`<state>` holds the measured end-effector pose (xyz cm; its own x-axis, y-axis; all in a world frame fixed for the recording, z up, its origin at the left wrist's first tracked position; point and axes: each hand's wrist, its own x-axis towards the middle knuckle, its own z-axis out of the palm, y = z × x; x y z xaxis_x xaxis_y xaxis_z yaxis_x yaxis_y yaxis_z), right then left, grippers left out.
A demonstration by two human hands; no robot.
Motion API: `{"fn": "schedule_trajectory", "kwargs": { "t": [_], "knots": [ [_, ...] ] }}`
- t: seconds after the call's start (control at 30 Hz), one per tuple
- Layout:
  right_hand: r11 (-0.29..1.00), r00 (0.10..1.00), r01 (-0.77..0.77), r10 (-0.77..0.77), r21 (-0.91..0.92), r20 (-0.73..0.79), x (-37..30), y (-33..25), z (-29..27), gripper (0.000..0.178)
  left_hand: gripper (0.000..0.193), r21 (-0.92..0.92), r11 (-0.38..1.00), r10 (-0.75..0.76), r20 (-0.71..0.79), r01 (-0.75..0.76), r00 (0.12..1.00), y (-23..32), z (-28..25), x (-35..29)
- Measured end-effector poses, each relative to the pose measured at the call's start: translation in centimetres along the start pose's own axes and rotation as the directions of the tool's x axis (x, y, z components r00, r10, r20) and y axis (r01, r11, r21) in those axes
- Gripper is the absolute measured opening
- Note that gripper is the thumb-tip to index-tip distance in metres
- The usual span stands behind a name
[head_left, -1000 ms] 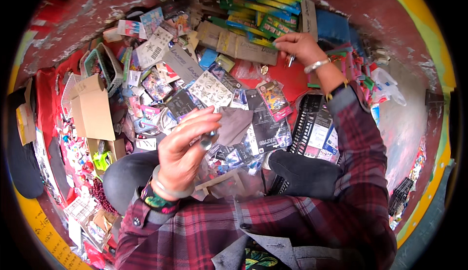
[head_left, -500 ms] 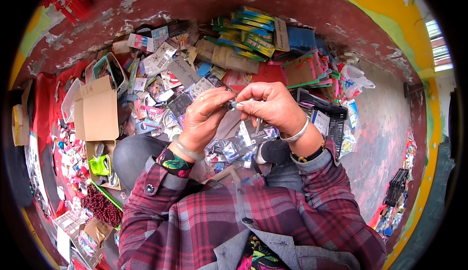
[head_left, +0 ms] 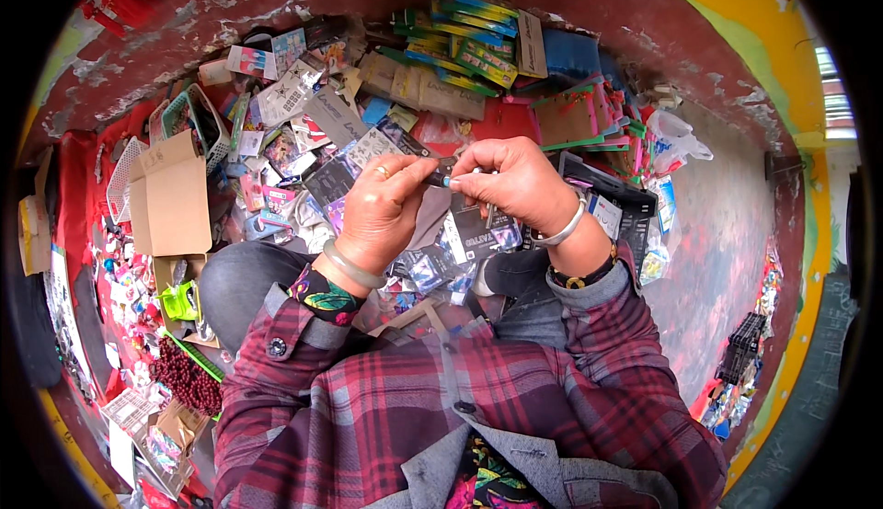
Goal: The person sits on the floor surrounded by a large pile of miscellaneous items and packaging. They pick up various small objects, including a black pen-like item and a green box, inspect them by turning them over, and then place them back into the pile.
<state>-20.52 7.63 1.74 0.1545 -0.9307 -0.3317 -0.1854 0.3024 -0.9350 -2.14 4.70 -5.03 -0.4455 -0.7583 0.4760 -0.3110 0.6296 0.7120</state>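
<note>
Over the heaped goods, my left hand and my right hand meet fingertip to fingertip. The left thumb and fingers pinch a small dark piece, too small to name. At its right end, a tiny blue bit touches my right fingertips, which are pinched together. A thin metallic piece sticks out below the right fingers; its upper part is hidden in the hand. Beneath the hands lie a black printed packet and several shiny clear packets.
An open cardboard box stands at the left, near plastic baskets. Dark red beads lie lower left. Stacked yellow-green packs rest by the far wall. A black crate sits right of my right hand.
My hands keep their pinch; the left fingers have shifted slightly, and the small piece between them shows darker and longer. The surroundings have slid a little in view.
</note>
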Motion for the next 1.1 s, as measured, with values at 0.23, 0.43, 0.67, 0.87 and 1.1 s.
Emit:
{"fn": "schedule_trajectory", "kwargs": {
  "t": [0.23,0.43,0.67,0.87,1.1],
  "knots": [
    [0.801,0.899,0.264,-0.407,-0.537,-0.165,-0.1,0.9,1.3,0.011,0.029,0.095,0.995,-0.013,0.002,0.013,1.000,0.1,0.5,0.4],
    [0.896,0.941,0.240,-0.310,-0.373,-0.139,0.1,1.1,0.3,0.012,0.033,-0.035,0.997,-0.064,0.042,0.066,0.997,0.2,0.4,0.4],
    [0.876,0.992,-0.115,0.073,0.469,0.106,-0.2,-0.7,-1.7,0.029,0.026,-0.550,0.773,-0.276,0.157,0.316,0.948,-0.6,0.3,0.0],
    [0.910,0.990,0.078,-0.119,0.408,0.077,-0.4,-1.4,-0.8,0.033,0.024,-0.719,0.597,-0.322,0.192,0.357,0.927,0.9,-1.5,0.6],
    [0.894,0.990,0.111,-0.137,0.435,0.029,-0.7,-1.6,-0.6,0.020,0.025,-0.615,0.779,-0.132,0.036,0.126,0.991,-0.2,-1.8,0.9]
  ]
}}
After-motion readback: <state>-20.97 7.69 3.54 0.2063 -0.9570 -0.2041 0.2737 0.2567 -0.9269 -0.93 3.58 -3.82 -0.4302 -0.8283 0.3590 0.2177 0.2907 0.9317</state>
